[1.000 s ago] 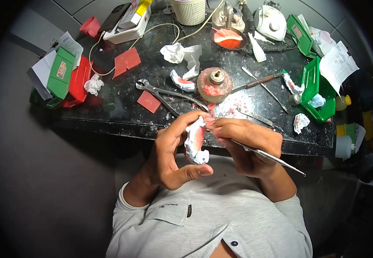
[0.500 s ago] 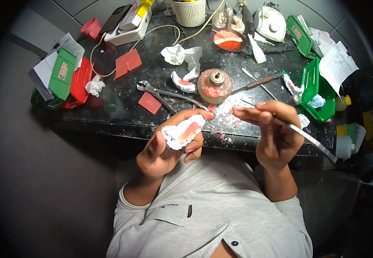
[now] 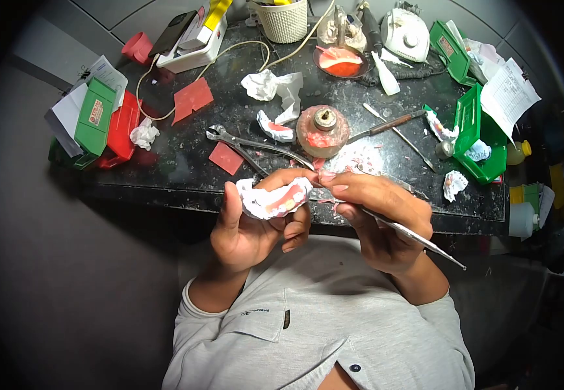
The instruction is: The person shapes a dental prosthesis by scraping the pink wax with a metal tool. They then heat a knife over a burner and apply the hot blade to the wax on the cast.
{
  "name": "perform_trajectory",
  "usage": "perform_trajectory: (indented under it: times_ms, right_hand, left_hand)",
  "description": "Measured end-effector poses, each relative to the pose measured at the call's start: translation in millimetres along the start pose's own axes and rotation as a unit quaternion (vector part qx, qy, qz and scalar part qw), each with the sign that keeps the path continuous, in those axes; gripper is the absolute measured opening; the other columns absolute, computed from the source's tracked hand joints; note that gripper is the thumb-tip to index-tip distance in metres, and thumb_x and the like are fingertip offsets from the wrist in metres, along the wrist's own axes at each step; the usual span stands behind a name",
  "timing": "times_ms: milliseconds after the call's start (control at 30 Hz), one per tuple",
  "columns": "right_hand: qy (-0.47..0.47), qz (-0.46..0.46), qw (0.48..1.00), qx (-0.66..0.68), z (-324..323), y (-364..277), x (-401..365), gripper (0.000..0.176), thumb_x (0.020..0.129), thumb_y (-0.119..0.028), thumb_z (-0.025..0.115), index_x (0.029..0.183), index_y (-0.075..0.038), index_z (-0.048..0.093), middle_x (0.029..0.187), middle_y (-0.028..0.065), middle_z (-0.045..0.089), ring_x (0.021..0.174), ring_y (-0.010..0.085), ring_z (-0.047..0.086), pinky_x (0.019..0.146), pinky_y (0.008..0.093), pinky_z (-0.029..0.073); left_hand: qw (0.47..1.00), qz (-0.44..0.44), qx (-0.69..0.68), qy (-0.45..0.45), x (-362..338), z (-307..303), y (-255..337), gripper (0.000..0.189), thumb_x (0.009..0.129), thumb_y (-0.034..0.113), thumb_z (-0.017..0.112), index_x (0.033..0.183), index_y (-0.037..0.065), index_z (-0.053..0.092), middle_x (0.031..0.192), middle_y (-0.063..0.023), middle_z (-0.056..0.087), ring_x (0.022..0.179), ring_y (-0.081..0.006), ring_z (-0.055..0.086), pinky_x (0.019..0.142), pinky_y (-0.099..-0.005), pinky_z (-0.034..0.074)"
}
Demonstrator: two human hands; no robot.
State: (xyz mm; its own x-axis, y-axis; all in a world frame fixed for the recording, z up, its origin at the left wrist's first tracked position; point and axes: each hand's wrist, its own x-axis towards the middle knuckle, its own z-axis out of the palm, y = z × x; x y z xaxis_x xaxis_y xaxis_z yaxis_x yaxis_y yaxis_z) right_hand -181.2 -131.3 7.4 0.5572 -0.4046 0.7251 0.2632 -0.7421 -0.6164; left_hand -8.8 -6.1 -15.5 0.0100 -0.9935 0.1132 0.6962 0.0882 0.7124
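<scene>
My left hand (image 3: pixel 243 240) holds a white plaster dental cast (image 3: pixel 256 199) with pink wax and a few teeth along its edge, just in front of the bench. Pinched in my right hand (image 3: pixel 389 211) is a slim metal dental carver (image 3: pixel 425 243), its rounded rear end pointing down to the right. The fingertips of both hands meet beside the cast; the carver's working tip lies close to the cast, its exact contact hard to make out. Beyond my hands stand a glass spirit burner (image 3: pixel 323 130) and pliers (image 3: pixel 249 140).
On the black bench (image 3: pixel 184 153) lie red wax sheets (image 3: pixel 192 99), another cast piece (image 3: pixel 275 127), a wooden-handled knife (image 3: pixel 389 125) and white crumbs. Green boxes (image 3: pixel 467 130) stand at the right, a dish of red wax (image 3: pixel 342 63) at the back, a red box (image 3: pixel 121 133) at left.
My right hand has moved left and down, bringing the carver to the cast. My left hand has turned the cast slightly. A small white cast piece at right is now uncovered.
</scene>
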Motion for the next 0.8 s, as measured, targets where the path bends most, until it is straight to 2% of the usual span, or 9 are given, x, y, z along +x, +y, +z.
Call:
perform_trajectory:
  times_ms: [167,233,367,433,467,533,567,633,800]
  right_hand:
    - [0.006,-0.005,1.000,0.002,1.1,1.6,-1.5,0.025,0.085,0.004,0.077,0.109,0.001,0.071,0.103,0.0160,0.076,0.097,0.0285,0.076,0.076,0.0337,0.060]
    - [0.015,-0.018,1.000,0.011,1.2,2.4,-0.7,0.024,0.085,0.004,0.077,0.108,0.001,0.071,0.104,0.0159,0.076,0.096,0.0290,0.076,0.076,0.0340,0.060]
    - [0.013,-0.021,1.000,0.005,-0.6,2.5,-0.8,0.024,0.085,0.005,0.076,0.109,0.001,0.071,0.103,0.0156,0.076,0.095,0.0294,0.076,0.077,0.0342,0.060]
    - [0.013,-0.017,1.000,0.006,-1.2,0.8,-2.0,0.023,0.088,0.004,0.075,0.110,0.002,0.070,0.104,0.0176,0.075,0.096,0.0296,0.075,0.079,0.0347,0.059]
    - [0.014,-0.017,1.000,0.006,-1.5,-0.6,-1.6,0.023,0.088,0.004,0.075,0.110,0.002,0.070,0.104,0.0176,0.075,0.096,0.0296,0.075,0.079,0.0347,0.059]
    - [0.027,0.005,1.000,0.013,-1.7,-3.8,-0.2,0.022,0.091,0.004,0.073,0.112,0.004,0.068,0.107,0.0200,0.074,0.098,0.0300,0.074,0.081,0.0355,0.059]
    - [0.027,0.005,1.000,0.013,-0.8,-3.5,-1.6,0.022,0.091,0.004,0.073,0.112,0.004,0.068,0.107,0.0200,0.074,0.098,0.0300,0.074,0.081,0.0355,0.059]
    - [0.031,0.023,0.997,0.069,1.8,-1.7,-5.0,0.021,0.092,0.005,0.071,0.112,0.006,0.067,0.109,0.0215,0.073,0.100,0.0303,0.074,0.083,0.0359,0.059]
    - [0.033,0.021,0.998,0.041,7.6,-5.2,-6.7,0.021,0.091,0.008,0.070,0.112,0.007,0.067,0.106,0.0205,0.073,0.099,0.0307,0.074,0.084,0.0362,0.059]
  left_hand:
    - [0.999,-0.016,-0.035,0.011,0.5,-0.3,-0.3,0.106,0.095,0.083,0.017,0.147,-0.008,0.038,0.077,-0.0073,0.052,0.067,-0.0145,0.048,0.059,-0.0271,0.041]
    - [0.996,-0.009,-0.091,-0.005,0.8,-2.2,-3.8,0.110,0.094,0.085,0.016,0.143,-0.011,0.038,0.080,-0.0108,0.055,0.060,-0.0159,0.048,0.048,-0.0292,0.038]
    - [0.993,-0.009,-0.101,-0.060,3.2,-8.2,-7.5,0.114,0.091,0.088,0.016,0.145,-0.011,0.035,0.083,-0.0116,0.056,0.062,-0.0164,0.048,0.050,-0.0296,0.040]
    - [0.999,0.029,-0.005,-0.014,4.6,-2.2,-9.3,0.116,0.089,0.090,0.020,0.148,-0.009,0.031,0.088,-0.0111,0.057,0.070,-0.0173,0.053,0.057,-0.0293,0.043]
    - [0.981,0.040,0.188,-0.006,7.7,-1.5,-4.0,0.118,0.086,0.091,0.033,0.151,-0.007,0.025,0.102,-0.0126,0.060,0.085,-0.0202,0.059,0.069,-0.0317,0.049]
    - [0.971,0.084,0.222,0.032,6.8,9.1,-12.6,0.116,0.083,0.086,0.047,0.153,-0.002,0.020,0.111,-0.0150,0.059,0.093,-0.0200,0.061,0.076,-0.0322,0.048]
    - [0.979,0.049,0.197,0.005,4.9,7.0,-9.3,0.118,0.083,0.083,0.055,0.155,0.000,0.012,0.124,-0.0189,0.057,0.103,-0.0235,0.062,0.084,-0.0364,0.051]
    - [0.980,0.051,0.192,0.007,5.3,13.3,-11.8,0.120,0.082,0.083,0.055,0.156,0.000,0.010,0.127,-0.0194,0.056,0.104,-0.0242,0.061,0.086,-0.0379,0.051]
    - [0.980,0.052,0.193,0.008,7.7,19.6,-10.3,0.123,0.082,0.086,0.050,0.157,0.000,0.003,0.134,-0.0204,0.052,0.105,-0.0246,0.061,0.085,-0.0397,0.053]
